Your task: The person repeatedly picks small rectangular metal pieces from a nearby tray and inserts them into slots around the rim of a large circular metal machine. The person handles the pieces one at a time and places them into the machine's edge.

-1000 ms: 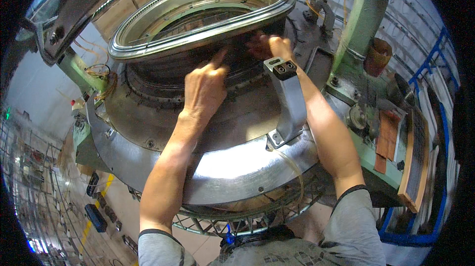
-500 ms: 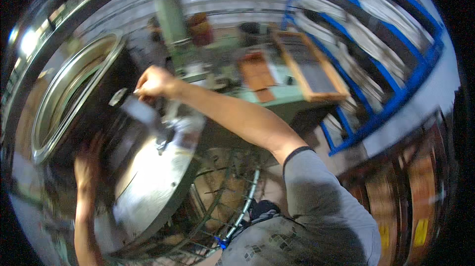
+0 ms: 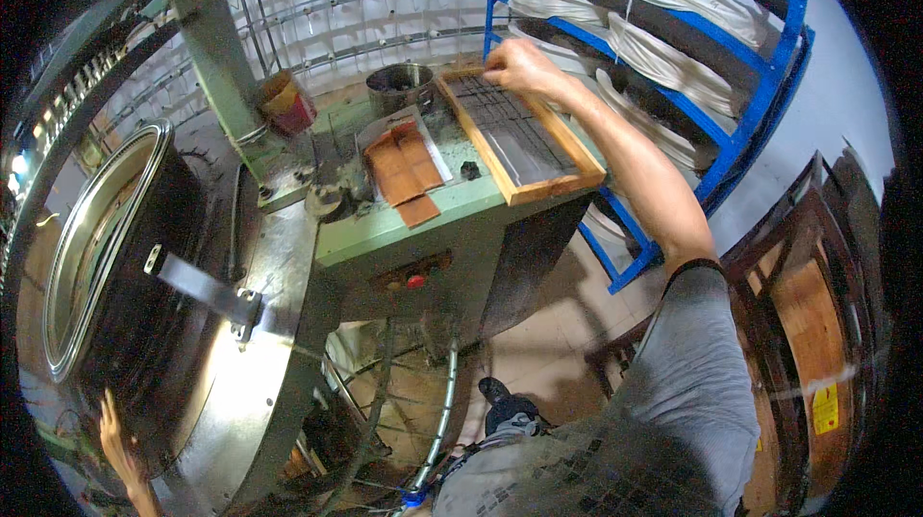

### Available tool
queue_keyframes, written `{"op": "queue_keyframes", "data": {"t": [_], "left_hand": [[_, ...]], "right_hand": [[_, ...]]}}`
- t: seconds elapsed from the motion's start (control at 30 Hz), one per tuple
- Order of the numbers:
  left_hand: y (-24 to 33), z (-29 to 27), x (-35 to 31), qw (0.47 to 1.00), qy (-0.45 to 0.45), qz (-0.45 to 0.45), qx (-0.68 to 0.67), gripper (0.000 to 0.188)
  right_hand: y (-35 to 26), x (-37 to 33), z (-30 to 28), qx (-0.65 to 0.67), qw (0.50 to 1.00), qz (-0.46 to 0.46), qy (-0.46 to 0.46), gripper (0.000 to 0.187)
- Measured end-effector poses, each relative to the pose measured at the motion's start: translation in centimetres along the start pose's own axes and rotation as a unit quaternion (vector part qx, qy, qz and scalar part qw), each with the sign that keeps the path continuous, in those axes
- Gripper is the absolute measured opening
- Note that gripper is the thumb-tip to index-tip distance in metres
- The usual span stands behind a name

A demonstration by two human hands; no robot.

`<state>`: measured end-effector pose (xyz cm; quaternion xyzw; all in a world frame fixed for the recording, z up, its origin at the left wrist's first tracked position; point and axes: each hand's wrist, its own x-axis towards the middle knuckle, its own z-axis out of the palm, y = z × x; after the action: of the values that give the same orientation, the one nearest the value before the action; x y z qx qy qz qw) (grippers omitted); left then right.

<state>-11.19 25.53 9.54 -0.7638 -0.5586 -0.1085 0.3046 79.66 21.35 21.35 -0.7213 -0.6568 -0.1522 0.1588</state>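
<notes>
My right hand (image 3: 524, 67) reaches over the far end of a shallow wood-framed tray (image 3: 556, 192) on the green bench. Its fingers are curled together and point down; what they hold, if anything, is too small to make out. Rows of thin dark pieces (image 3: 500, 104) lie in the tray. At the lower left, my left hand (image 3: 117, 440) has its fingers stretched out beside a dark round drum (image 3: 130, 296) with a shiny metal rim. A flat metal bar (image 3: 207, 288) stands out near the drum, over a bright curved metal plate (image 3: 231, 373).
The green bench (image 3: 365, 238) also bears brown sheets (image 3: 402, 166), a metal pot (image 3: 399, 85) and a reddish bucket (image 3: 286, 102). A green post (image 3: 213, 46) rises behind the drum. A blue rack (image 3: 745, 142) with white bundles stands right; a pale hose (image 3: 450, 392) curves below.
My right hand has moved from the metal bar by the drum rightward to the tray. My left hand has shifted down and left along the drum. The view has turned right.
</notes>
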Motion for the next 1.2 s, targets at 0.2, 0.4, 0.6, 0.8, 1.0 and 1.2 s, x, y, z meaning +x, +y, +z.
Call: {"op": "queue_keyframes", "data": {"t": [0.2,0.4,0.6,0.8,1.0,1.2], "left_hand": [[13.0,-8.8,-3.9,0.924,0.023,-0.203,-0.322,0.061],[28.1,-10.7,-2.1,0.853,0.034,-0.214,-0.475,0.052],[39.3,-12.9,1.7,0.878,0.0,-0.131,-0.461,0.053],[45.3,-14.7,2.2,0.913,-0.038,-0.151,-0.378,0.054],[48.2,-14.5,1.6,0.9,0.003,-0.141,-0.412,0.039],[50.0,-14.0,0.8,0.877,0.004,-0.153,-0.455,0.045]], "right_hand": [[15.5,2.2,7.4,0.023,1.0,-0.016,-0.014,0.023],[17.9,5.8,12.9,-0.042,0.99,-0.121,-0.063,0.028],[16.6,7.7,14.4,-0.171,0.96,-0.212,-0.069,0.021],[16.7,8.8,14.3,-0.206,0.935,-0.268,-0.108,0.019],[17.6,8.6,14.3,-0.226,0.926,-0.293,-0.081,0.021],[18.6,8.5,15.1,-0.218,0.932,-0.277,-0.086,0.019]]}}
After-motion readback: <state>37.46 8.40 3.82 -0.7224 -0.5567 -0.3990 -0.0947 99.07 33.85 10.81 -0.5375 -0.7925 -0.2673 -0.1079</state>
